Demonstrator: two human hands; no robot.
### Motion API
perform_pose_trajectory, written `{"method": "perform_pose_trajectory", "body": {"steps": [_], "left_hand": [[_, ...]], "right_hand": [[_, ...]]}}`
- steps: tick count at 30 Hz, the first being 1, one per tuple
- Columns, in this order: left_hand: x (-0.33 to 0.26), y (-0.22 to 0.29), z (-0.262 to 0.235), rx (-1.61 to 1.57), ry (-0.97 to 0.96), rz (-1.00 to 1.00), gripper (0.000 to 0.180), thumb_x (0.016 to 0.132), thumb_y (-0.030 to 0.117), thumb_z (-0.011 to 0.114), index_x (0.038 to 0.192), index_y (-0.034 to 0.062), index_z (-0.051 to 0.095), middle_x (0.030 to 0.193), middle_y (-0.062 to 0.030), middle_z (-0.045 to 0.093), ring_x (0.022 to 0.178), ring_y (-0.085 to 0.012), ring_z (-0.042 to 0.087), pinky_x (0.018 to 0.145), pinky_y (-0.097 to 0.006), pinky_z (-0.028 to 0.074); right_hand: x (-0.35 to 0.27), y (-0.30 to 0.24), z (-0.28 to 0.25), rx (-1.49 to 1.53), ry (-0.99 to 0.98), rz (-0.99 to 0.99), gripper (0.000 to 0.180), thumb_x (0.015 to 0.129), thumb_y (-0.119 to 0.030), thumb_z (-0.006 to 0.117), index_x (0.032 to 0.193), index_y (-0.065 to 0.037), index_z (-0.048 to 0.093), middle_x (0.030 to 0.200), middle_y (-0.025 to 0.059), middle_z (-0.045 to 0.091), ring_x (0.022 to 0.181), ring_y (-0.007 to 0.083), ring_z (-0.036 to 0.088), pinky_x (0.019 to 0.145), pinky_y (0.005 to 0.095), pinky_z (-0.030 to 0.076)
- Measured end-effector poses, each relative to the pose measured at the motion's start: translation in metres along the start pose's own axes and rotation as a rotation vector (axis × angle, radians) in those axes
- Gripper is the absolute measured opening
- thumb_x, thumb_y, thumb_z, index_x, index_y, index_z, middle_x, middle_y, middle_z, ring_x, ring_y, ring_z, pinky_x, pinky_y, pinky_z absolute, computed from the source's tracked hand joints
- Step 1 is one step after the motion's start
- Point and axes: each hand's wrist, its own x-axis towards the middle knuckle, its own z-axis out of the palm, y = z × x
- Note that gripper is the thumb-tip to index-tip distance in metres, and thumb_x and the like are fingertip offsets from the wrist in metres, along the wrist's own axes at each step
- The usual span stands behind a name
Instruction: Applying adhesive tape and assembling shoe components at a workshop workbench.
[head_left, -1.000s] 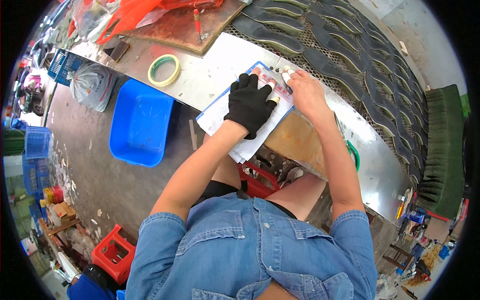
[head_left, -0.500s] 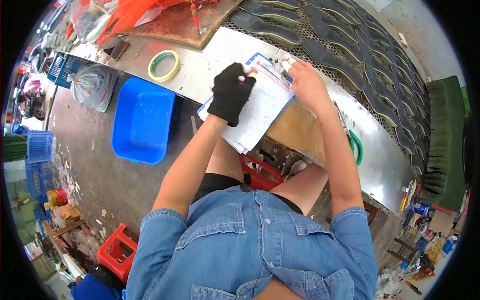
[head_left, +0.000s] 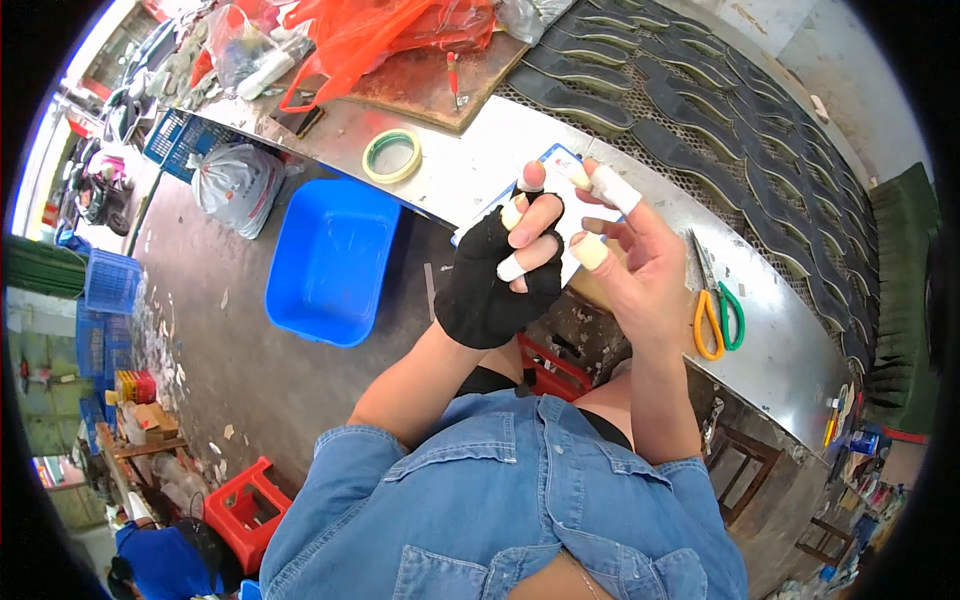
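My left hand (head_left: 500,270) wears a black fingerless glove and is turned with its fingers curled in. Pale tape wraps several of its fingertips, and whatever lies in the palm, if anything, is hidden. Facing it from the right, my bare right hand (head_left: 645,260) is raised, thumb and fingers apart, with white and yellowish tape on its fingers. Both hands hover over a blue-edged clipboard (head_left: 562,157) with white paper, covering most of it. Scissors (head_left: 733,315) with one green and one orange handle lie on the metal tabletop beside my right wrist.
Dark shoe-sole-shaped pieces (head_left: 680,95) cover a mesh rack at the back right. A masking tape roll (head_left: 370,160) lies left of the clipboard. Red plastic bags (head_left: 375,40) and a small red-handled tool (head_left: 452,75) rest on a brown board (head_left: 485,85). Below stands a blue tub (head_left: 330,255).
Both hands have lifted off the clipboard toward me and come together. My left hand has turned and curled; my right has opened. The view has shifted, uncovering the orange scissor handle.
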Motion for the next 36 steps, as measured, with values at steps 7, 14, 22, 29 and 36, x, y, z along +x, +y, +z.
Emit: {"method": "perform_pose_trajectory", "body": {"steps": [7, 14, 22, 29, 36], "left_hand": [[-0.001, -0.010, 0.000, 0.207, -0.050, 0.044, 0.021, 0.096, 0.011, 0.049, 0.117, 0.0129, 0.047, 0.071, -0.0003, 0.045, 0.051, -0.0070, 0.042, 0.041, -0.015, 0.035], [-0.005, -0.020, 0.011, 0.356, 0.170, 0.140, 0.021, 0.094, 0.013, 0.050, 0.115, 0.0124, 0.047, 0.070, 0.0014, 0.045, 0.049, -0.0051, 0.043, 0.041, -0.015, 0.037], [-0.012, -0.019, -0.007, 0.287, 0.105, 0.122, 0.029, 0.098, 0.019, 0.046, 0.123, 0.0078, 0.050, 0.072, 0.0013, 0.047, 0.067, -0.0136, 0.053, 0.049, -0.026, 0.047], [-0.022, 0.020, 0.006, 0.560, 0.108, 0.063, 0.044, 0.098, 0.024, 0.047, 0.134, -0.0009, 0.042, 0.057, 0.0037, 0.036, 0.065, -0.0100, 0.039, 0.049, -0.020, 0.032], [-0.067, 0.092, -0.033, 1.640, 0.789, 0.468, 0.033, 0.094, 0.019, 0.053, 0.123, 0.0020, 0.055, 0.081, -0.0017, 0.060, 0.068, -0.0057, 0.052, 0.061, -0.019, 0.042]], "right_hand": [[-0.005, -0.003, 0.008, 0.185, -0.073, 0.158, 0.056, 0.082, -0.015, 0.072, 0.129, 0.005, 0.051, 0.117, 0.0119, 0.060, 0.107, 0.0195, 0.059, 0.085, 0.0337, 0.052], [-0.011, -0.003, 0.007, 0.141, -0.073, 0.183, 0.064, 0.075, -0.015, 0.077, 0.130, 0.003, 0.049, 0.118, 0.0105, 0.060, 0.107, 0.0204, 0.059, 0.083, 0.0329, 0.052], [-0.018, -0.003, 0.004, 0.133, -0.076, 0.184, 0.068, 0.072, -0.014, 0.079, 0.131, 0.003, 0.048, 0.119, 0.0097, 0.059, 0.109, 0.0207, 0.058, 0.085, 0.0337, 0.051], [-0.006, 0.026, -0.026, 0.128, 0.235, 0.130, 0.044, 0.087, -0.003, 0.060, 0.130, 0.000, 0.052, 0.112, 0.0072, 0.063, 0.101, 0.0132, 0.060, 0.082, 0.0265, 0.049], [-0.083, 0.078, -0.085, -0.015, -0.105, 0.677, 0.036, 0.094, -0.015, 0.054, 0.127, -0.001, 0.055, 0.107, 0.0106, 0.067, 0.092, 0.0171, 0.065, 0.073, 0.0268, 0.053]]}}
